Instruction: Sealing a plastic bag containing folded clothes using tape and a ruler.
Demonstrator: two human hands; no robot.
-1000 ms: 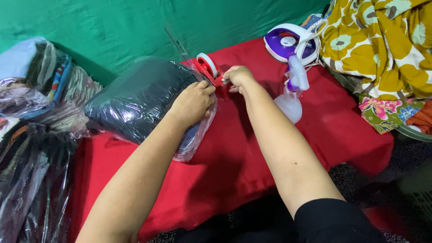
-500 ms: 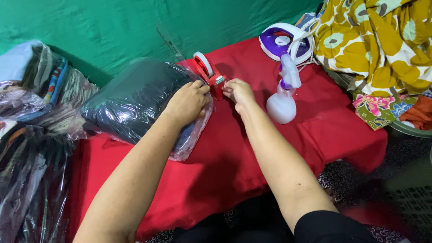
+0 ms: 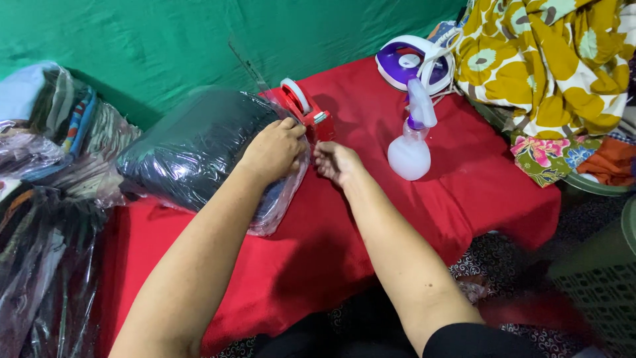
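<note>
A clear plastic bag holding a dark folded garment lies on the red cloth-covered table. My left hand rests on the bag's right end and grips its folded plastic mouth. Just behind that hand stands a red tape dispenser with a white roll. My right hand is just right of the bag's mouth, a little in front of the dispenser. Its fingertips are pinched together on a strip of clear tape that hardly shows.
A white spray bottle and a purple-and-white iron stand right of my hands. Yellow floral fabric is piled at the far right. Bagged clothes are stacked at the left, with a green sheet behind.
My right hand has drawn back from the tape dispenser toward me and now sits beside the bag's mouth. My left hand stays on the bag.
</note>
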